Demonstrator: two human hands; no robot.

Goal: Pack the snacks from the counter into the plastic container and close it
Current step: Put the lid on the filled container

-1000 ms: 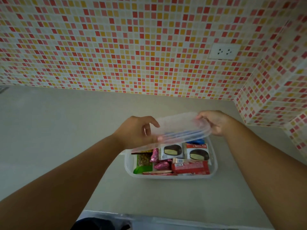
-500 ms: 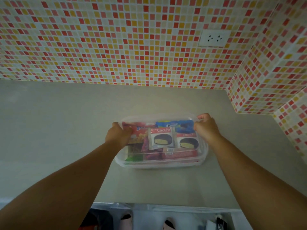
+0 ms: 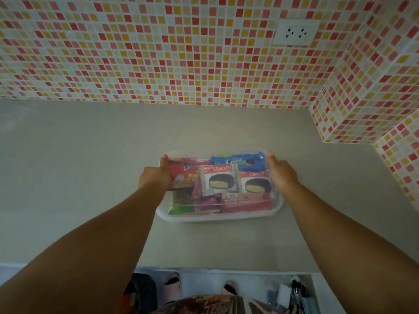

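A clear plastic container [image 3: 217,217] sits on the grey counter [image 3: 79,177], filled with snack packs. Two Choco Pie packs [image 3: 218,181], a blue cookie pack [image 3: 238,159] and a red snack bag [image 3: 189,174] show through the clear lid [image 3: 217,152] lying flat on top. My left hand [image 3: 155,175] presses down on the lid's left edge, fingers reaching its far left corner. My right hand [image 3: 282,174] presses on the right edge in the same way. Both hands cover the lid's side rims.
A tiled wall [image 3: 181,53] with a white socket [image 3: 294,32] rises behind the counter, and a tiled corner [image 3: 362,98] juts out at the right. The counter's front edge [image 3: 204,267] runs below, with feet in sandals [image 3: 173,283] on the floor.
The lid, held tilted above the container a second ago, has been lowered flat onto it. Both hands have moved down to the container's two sides and press there.
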